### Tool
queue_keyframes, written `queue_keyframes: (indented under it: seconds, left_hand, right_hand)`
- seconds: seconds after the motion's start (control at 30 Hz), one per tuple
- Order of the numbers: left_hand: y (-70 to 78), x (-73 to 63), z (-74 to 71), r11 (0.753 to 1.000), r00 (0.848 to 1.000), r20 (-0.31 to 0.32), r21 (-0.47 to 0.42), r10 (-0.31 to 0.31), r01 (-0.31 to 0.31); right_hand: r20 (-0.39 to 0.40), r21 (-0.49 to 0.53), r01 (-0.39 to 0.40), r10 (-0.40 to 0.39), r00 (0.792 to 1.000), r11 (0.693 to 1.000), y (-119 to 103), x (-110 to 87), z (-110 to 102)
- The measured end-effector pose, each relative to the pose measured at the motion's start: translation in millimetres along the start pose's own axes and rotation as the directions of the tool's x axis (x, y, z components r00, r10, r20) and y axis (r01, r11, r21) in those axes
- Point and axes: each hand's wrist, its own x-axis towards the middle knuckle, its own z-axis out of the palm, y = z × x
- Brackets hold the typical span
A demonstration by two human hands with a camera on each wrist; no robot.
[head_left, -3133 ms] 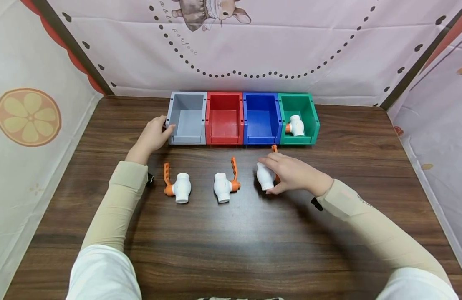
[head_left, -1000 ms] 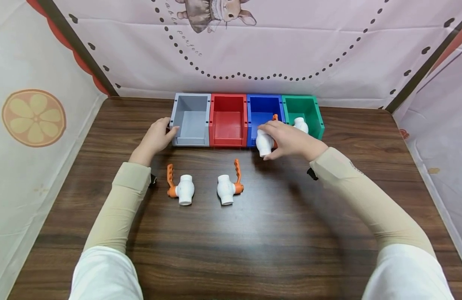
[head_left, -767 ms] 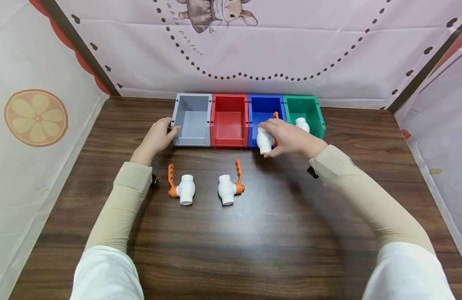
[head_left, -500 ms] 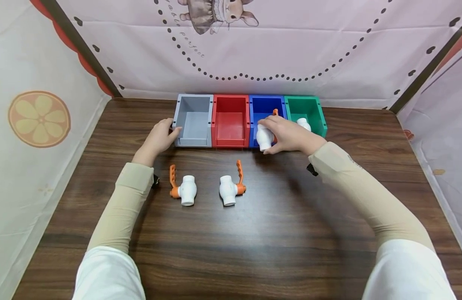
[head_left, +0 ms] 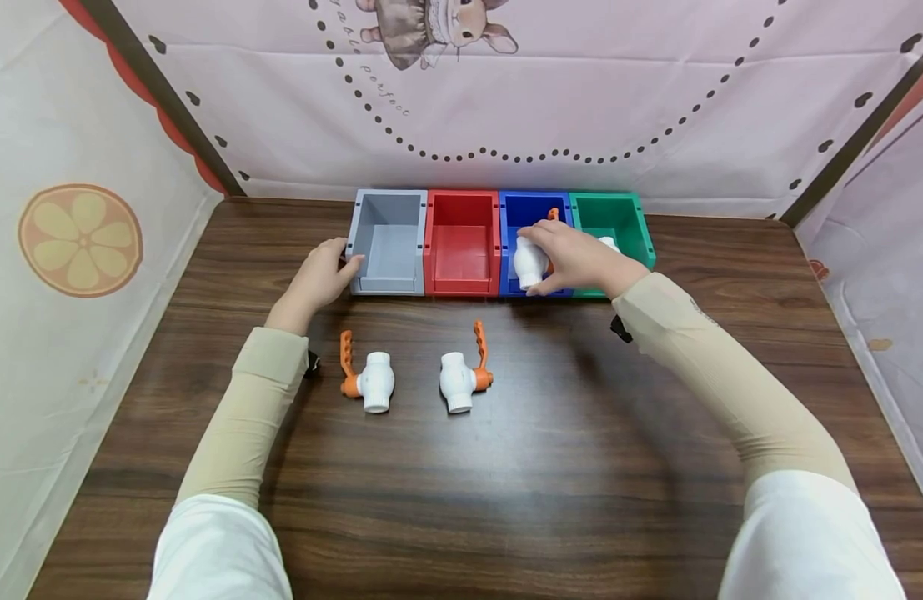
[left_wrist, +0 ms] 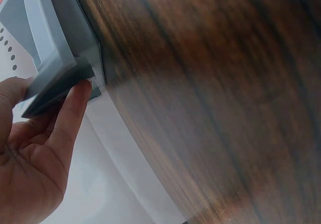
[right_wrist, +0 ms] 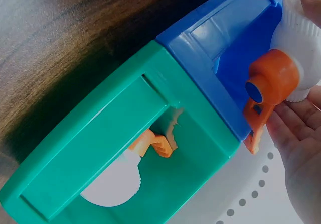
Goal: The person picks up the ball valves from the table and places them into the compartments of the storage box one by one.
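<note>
- Our right hand (head_left: 581, 260) has its fingers curled round a white valve with an orange handle (head_left: 530, 262), holding it over the front part of the blue bin (head_left: 523, 210).
- From the right wrist view, we see the valve's orange handle (right_wrist: 268, 91) standing above the blue bin's rim (right_wrist: 220, 38), with our fingers (right_wrist: 301, 126) just beside it and the white body at the top right.
- Our left hand (head_left: 318, 277) rests against the left outer wall of the grey bin (head_left: 388, 225), fingers fairly straight; in the left wrist view the thumb (left_wrist: 67, 116) touches the bin's corner (left_wrist: 60, 73), and the hand grips nothing.
- We have four bins in a row touching one another at the far side of the wooden table (head_left: 506, 467): grey, red (head_left: 462, 229), blue and green (head_left: 614, 218).
- Inside the green bin lies another valve (right_wrist: 133, 171), mostly hidden behind our right hand in the head view.
- Two more valves lie on the table nearer to us, apart from each other: one (head_left: 367, 379) below the grey bin, one (head_left: 464, 379) below the red bin.
- Behind the bins hangs a pink curtain with a dotted pattern (head_left: 506, 92).
</note>
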Motion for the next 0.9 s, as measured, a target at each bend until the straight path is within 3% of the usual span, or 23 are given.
queue_keyframes:
  seconds: [0.27,0.9]
  left_hand:
    - [1.1,1.5,0.1,1.000,1.000,0.008,-0.002,0.001,-0.001]
    - [1.1,-0.7,-0.3,1.000,1.000,0.015,0.004,-0.013,0.013]
  right_hand:
    - [0.004,0.014,-0.049,0.049,0.999,0.999,8.8,7.0,-0.1]
    - [0.030,0.024,-0.079,0.079,0.996,0.997,27.5,24.4,4.0]
